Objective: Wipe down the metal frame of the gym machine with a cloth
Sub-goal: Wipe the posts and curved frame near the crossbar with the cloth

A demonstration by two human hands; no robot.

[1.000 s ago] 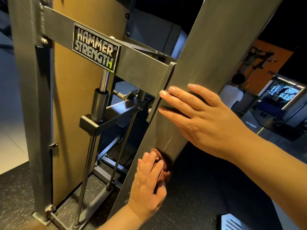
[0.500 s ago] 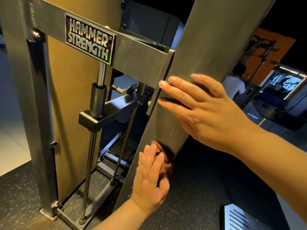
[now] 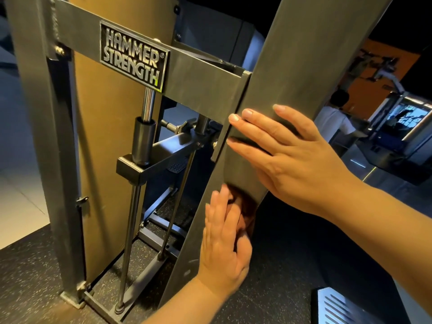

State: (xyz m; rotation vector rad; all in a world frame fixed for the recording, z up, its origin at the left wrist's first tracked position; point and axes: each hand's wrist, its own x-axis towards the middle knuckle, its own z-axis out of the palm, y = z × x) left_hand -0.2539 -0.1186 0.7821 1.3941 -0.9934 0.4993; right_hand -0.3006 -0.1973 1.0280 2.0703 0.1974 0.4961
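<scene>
"HAMMER STRENGTH" plate [image 3: 134,56] (on crossbar [image 3: 203,78])

My right hand [image 3: 297,157] lies flat, fingers straight and slightly spread, forearm stretched in from the right. My left hand [image 3: 224,237] points upward below it, fingers straight and together, palm pressing forward.

Frame post [image 3: 304,54] under right hand [image 3: 292,160]: brushed metal, dull sheen
Cloth [image 3: 243,202] under left hand [image 3: 222,242]: reddish-brown fabric
Rod [image 3: 148,101] left of hands: glossy chrome
</scene>
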